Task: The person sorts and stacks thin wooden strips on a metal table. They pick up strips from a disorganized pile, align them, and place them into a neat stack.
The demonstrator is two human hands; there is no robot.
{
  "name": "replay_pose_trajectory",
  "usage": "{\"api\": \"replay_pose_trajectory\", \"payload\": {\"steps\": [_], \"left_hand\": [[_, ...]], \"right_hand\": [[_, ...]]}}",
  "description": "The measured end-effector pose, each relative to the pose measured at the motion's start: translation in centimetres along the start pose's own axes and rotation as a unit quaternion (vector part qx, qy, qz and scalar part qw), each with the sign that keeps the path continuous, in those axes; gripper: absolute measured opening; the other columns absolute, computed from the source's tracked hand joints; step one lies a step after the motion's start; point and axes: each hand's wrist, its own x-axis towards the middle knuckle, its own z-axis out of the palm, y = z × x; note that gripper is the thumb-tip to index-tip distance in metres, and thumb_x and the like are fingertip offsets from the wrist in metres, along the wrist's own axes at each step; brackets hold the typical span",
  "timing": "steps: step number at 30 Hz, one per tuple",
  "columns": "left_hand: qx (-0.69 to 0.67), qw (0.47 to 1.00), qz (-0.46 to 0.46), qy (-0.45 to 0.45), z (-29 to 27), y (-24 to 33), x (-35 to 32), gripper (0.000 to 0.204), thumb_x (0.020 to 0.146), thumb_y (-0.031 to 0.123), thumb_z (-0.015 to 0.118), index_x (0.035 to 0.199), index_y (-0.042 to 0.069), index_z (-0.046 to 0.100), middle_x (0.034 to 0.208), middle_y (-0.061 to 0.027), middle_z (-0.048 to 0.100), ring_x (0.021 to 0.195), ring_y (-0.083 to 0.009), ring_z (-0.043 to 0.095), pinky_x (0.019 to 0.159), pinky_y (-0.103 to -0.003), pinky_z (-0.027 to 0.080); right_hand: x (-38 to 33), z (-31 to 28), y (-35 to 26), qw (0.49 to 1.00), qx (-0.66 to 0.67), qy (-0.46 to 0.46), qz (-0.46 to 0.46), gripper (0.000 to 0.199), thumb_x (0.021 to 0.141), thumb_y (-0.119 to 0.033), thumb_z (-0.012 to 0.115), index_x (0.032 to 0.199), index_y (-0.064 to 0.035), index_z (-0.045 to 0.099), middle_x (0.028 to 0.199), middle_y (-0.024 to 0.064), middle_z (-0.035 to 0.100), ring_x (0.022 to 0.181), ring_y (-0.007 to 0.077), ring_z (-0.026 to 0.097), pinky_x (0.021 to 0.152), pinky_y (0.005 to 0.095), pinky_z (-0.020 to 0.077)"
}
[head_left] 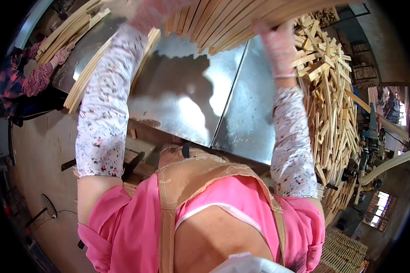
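A wide bundle of pale wooden strips (218, 22) spans the far edge of the view, its ends side by side toward me. My left hand (155, 16), in a pink glove and blurred by motion, grips the bundle's left side. At its right side, my right hand (280, 50) is closed on it in a similar glove; its fingertips are partly hidden. Under the bundle lies a shiny metal tabletop (168, 100), with a dark shadow across it. More long strips (89, 77) lie by my left sleeve, partly covered by the forearm.
A high heap of loose wooden sticks (328, 100) stands along the table's right side. At the far left, a co-worker's gloved hand (60, 57) rests by another stack of strips (70, 29). A seam (232, 91) divides the metal top. Machinery (373, 136) stands beyond the heap.
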Motion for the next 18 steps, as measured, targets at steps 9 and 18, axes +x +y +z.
{"api": "replay_pose_trajectory", "payload": {"steps": [9,18], "left_hand": [[-0.576,0.719,-0.365,0.133,3.3,-12.7,-17.8,0.072,0.103,0.062,0.065,0.149,0.006,0.062,0.141,-0.0116,0.07,0.124,-0.0217,0.07,0.104,-0.038,0.059],[0.645,0.682,-0.249,-0.24,-1.5,-15.8,-25.2,0.054,0.108,0.026,0.046,0.16,0.012,0.046,0.158,-0.0124,0.056,0.15,-0.0335,0.049,0.12,-0.049,0.04]], "right_hand": [[-20.3,3.4,5.1,0.984,-0.062,-0.157,0.054,0.074,0.087,-0.024,0.082,0.149,-0.0007,0.05,0.139,0.0249,0.064,0.125,0.0429,0.063,0.109,0.0479,0.0507],[-27.9,9.4,11.1,0.912,-0.213,-0.345,0.061,0.072,0.086,-0.012,0.069,0.153,0.001,0.047,0.15,0.0224,0.058,0.134,0.0443,0.057,0.117,0.0516,0.0456]]}}
